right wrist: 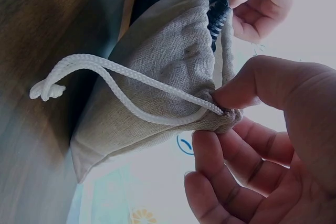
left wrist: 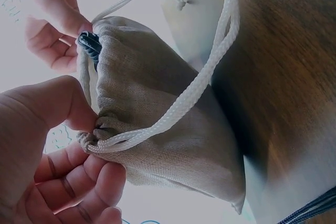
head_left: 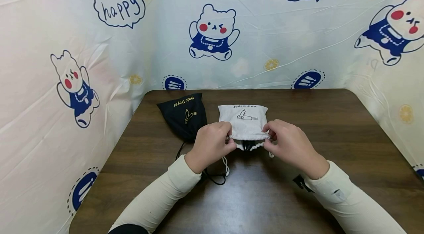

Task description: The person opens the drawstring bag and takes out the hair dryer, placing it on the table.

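Observation:
A light drawstring bag (head_left: 246,121) printed "Hair Dryer" lies near the middle of the table, its gathered mouth toward me and partly open. Inside the mouth shows a black ribbed piece (right wrist: 217,17), perhaps a cord end; the rest is hidden in the cloth. My left hand (head_left: 212,142) pinches the left corner of the mouth between thumb and fingers. At the opposite corner my right hand (head_left: 293,145) pinches the rim the same way. White drawstrings (left wrist: 197,85) hang loose from both corners, knotted at the end (right wrist: 47,88).
Left of the light bag, close beside it, lies a black drawstring bag (head_left: 185,116) with yellow "Hair Dryer" print. Its black cord (head_left: 215,180) trails toward me under my left wrist. Behind the brown wooden table (head_left: 331,116) hangs a printed cloth (head_left: 258,42).

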A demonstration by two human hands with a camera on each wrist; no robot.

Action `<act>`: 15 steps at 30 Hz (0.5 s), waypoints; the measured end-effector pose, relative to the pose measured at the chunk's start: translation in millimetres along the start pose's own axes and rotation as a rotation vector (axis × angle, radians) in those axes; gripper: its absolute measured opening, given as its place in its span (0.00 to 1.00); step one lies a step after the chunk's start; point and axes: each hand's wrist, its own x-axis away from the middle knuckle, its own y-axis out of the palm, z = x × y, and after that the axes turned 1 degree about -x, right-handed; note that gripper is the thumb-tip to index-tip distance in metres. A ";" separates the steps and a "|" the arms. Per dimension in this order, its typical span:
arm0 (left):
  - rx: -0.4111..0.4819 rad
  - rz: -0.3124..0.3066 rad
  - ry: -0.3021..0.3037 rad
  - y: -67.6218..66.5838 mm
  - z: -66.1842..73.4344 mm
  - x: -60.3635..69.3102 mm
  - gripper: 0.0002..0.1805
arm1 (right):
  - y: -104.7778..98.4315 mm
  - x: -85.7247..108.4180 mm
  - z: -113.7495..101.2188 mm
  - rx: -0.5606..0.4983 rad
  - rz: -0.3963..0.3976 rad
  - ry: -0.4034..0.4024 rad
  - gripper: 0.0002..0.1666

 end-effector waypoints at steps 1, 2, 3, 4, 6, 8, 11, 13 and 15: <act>-0.001 0.001 0.002 -0.1 -0.1 0.1 0.07 | -0.1 0.0 0.0 -0.002 0.001 0.000 0.11; -0.003 0.002 0.003 -0.1 -0.1 0.2 0.07 | -0.2 0.0 0.0 -0.003 0.002 -0.001 0.11; -0.005 0.003 0.005 0.0 -0.3 0.2 0.07 | -0.3 0.0 -0.1 -0.004 0.002 -0.002 0.11; -0.006 0.004 0.007 0.0 -0.3 0.2 0.07 | -0.4 0.0 -0.1 -0.005 0.001 -0.003 0.11; -0.009 0.004 0.009 0.0 -0.3 0.3 0.07 | -0.5 0.1 -0.1 -0.005 0.001 -0.004 0.10; -0.009 0.001 0.009 -0.1 -0.1 0.4 0.07 | -0.6 0.1 0.0 -0.005 0.002 -0.005 0.10; -0.010 -0.005 0.005 -0.3 0.0 0.5 0.08 | -0.5 -0.1 0.2 -0.008 0.003 -0.006 0.10; -0.008 -0.004 0.005 -0.3 0.1 0.3 0.08 | -0.5 -0.3 0.6 -0.008 0.004 -0.008 0.10; -0.006 -0.003 0.010 -0.3 0.0 0.0 0.08 | -0.8 -0.2 0.8 -0.006 0.006 -0.011 0.10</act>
